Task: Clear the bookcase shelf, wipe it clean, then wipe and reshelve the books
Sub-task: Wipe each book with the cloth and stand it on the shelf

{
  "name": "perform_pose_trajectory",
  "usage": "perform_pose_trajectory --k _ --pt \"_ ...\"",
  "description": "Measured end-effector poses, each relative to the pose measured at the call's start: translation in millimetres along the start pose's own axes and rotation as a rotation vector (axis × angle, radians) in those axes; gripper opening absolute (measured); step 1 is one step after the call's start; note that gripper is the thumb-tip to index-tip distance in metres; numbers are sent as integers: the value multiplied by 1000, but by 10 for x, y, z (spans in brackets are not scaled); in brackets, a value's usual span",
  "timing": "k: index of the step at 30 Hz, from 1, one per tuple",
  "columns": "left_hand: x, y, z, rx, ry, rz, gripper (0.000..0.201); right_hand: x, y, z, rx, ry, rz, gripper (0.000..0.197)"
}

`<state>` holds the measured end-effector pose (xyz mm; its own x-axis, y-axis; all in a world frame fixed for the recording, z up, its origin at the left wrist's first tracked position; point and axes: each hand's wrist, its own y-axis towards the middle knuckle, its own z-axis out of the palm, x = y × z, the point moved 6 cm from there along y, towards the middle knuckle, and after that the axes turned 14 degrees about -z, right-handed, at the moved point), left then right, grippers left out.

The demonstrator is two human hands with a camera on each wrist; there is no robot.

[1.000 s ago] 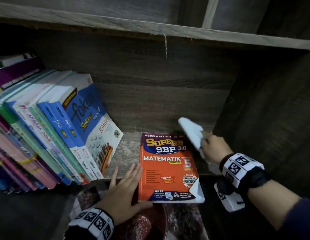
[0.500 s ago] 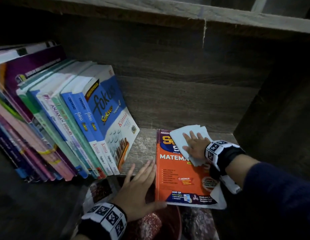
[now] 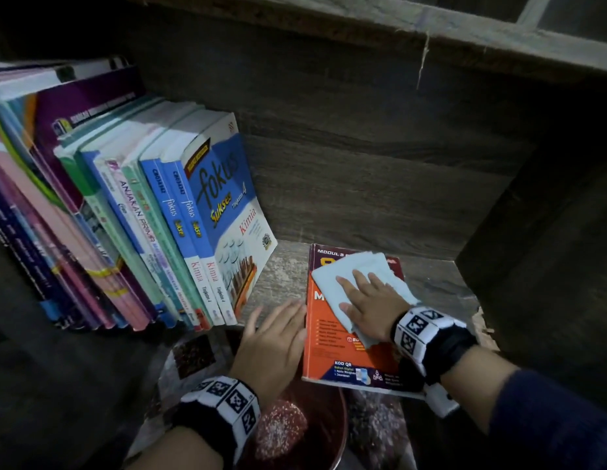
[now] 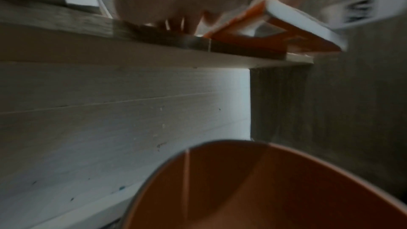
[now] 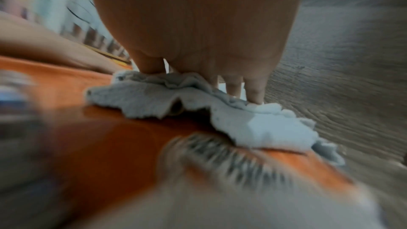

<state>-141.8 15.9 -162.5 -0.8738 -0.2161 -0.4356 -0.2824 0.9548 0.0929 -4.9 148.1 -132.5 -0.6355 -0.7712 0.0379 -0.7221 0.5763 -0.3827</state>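
Note:
An orange maths workbook (image 3: 342,354) lies flat on the wooden shelf (image 3: 285,273), its near end jutting past the front edge. My right hand (image 3: 369,300) lies flat with spread fingers on a white cloth (image 3: 336,283) (image 5: 253,121), pressing it onto the cover's upper part. My left hand (image 3: 278,337) is open, its straight fingers against the book's left edge. In the left wrist view the orange book (image 4: 264,37) overhangs the shelf edge.
A row of leaning books (image 3: 132,215), with a blue "fokus Kimia" book (image 3: 227,205) outermost, fills the shelf's left half. The bookcase side wall (image 3: 539,266) stands close on the right. A dark red bucket (image 3: 295,432) (image 4: 275,189) sits below the shelf.
My right hand brought the cloth down from beside the book onto its cover and has slid it toward me. The left hand stayed at the book's left edge.

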Motion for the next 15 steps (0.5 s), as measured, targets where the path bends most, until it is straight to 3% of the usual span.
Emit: perform_pose_trajectory --k 3,7,10,15 --pt "-1 231 -100 -106 -2 -105 59 105 -283 87 -27 16 1 59" --pt "14 639 -201 7 9 -226 51 246 -643 182 -9 11 -67 69" --pt "-26 886 -142 72 1 -195 51 128 -734 182 -8 -9 -33 86" --pt "6 1047 51 97 186 -137 54 -364 -391 100 -12 52 136 67"
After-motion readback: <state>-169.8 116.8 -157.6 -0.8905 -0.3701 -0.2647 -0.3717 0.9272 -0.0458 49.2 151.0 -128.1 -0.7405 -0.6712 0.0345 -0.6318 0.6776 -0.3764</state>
